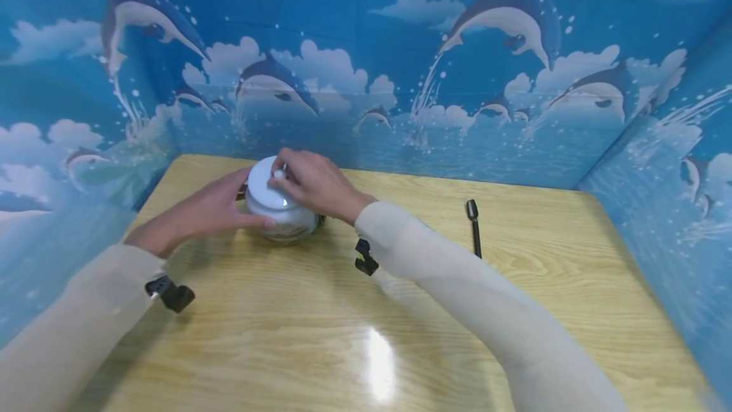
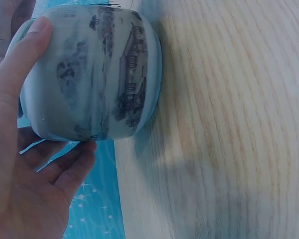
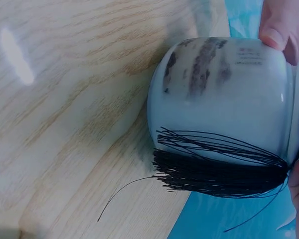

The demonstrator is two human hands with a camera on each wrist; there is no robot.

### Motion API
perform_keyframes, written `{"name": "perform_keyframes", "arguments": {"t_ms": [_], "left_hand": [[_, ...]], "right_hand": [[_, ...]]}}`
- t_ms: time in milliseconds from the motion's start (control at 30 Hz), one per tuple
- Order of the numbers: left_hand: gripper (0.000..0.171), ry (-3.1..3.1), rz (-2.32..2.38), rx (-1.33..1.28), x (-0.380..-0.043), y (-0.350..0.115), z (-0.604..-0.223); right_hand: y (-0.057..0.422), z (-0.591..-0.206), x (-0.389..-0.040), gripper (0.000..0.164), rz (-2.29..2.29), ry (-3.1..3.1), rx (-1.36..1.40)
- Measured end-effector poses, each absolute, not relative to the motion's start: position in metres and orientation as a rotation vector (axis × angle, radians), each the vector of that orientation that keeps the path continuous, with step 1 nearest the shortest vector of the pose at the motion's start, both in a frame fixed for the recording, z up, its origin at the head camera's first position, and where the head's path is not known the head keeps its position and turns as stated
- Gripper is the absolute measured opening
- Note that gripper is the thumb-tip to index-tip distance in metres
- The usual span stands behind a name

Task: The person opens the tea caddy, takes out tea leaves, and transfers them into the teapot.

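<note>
A white lidded ceramic jar point(image 1: 288, 224) stands upright near the table's far left edge. Its side carries a dark printed landscape, seen in the left wrist view on the jar point(image 2: 92, 74). My left hand point(image 1: 220, 204) grips the body from the left, thumb on the near side and fingers around the far side. From the right, my right hand point(image 1: 317, 184) pinches the small knob point(image 1: 279, 174) of the white lid point(image 1: 260, 188). The lid sits on the jar's mouth. A black tassel point(image 3: 217, 172) hangs down the jar's side in the right wrist view.
A black spoon-like utensil point(image 1: 473, 215) lies on the wooden table point(image 1: 274, 336) to the right, its near end hidden by the right sleeve. A blue dolphin-printed curtain point(image 1: 366, 113) stands behind the table and at both sides.
</note>
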State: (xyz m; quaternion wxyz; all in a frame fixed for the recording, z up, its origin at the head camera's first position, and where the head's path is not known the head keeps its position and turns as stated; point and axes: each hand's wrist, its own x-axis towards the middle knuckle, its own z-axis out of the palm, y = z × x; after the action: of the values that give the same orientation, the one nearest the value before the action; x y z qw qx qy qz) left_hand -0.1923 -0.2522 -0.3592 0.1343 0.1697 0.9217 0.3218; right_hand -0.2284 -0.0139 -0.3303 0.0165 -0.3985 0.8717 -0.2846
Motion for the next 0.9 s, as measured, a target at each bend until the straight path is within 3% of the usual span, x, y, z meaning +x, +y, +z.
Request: {"name": "perform_keyframes", "arguments": {"t_ms": [500,900], "left_hand": [[0.112,2.635,1.008,0.504,-0.193,-0.251,-0.360],[0.111,2.665,1.006,0.487,-0.193,-0.252,-0.362]], "right_hand": [[0.005,-0.320,-0.225,0.018,-1.113,2.603,-1.270],[0.027,-0.310,-0.211,0.023,-1.085,2.543,-1.267]]}}
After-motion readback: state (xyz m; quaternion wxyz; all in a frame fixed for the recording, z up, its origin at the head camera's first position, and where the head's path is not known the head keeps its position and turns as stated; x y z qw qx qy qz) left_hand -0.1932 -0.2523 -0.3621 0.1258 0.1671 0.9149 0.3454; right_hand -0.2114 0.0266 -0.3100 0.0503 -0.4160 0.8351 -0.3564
